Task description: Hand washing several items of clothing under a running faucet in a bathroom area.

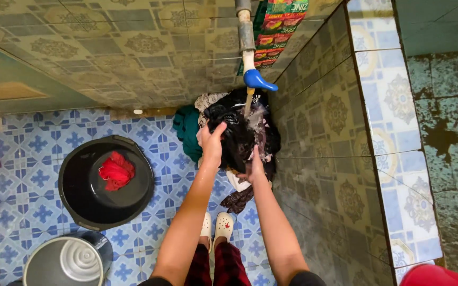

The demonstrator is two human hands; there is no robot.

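Black cloth [238, 136] under blue tap [256, 80], water running on it, by tiled wall. Left hand [211, 142] fingers clamped on cloth top. Right hand [254, 168] grips lower edge. Cloth soft, floppy, soaked, likely heavy, slippery. Best bunch thick folds.

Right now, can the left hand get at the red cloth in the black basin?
Probably yes. The left hand is gripping the wet black garment under the tap, but the red cloth lies uncovered in the basin, with bare floor between.
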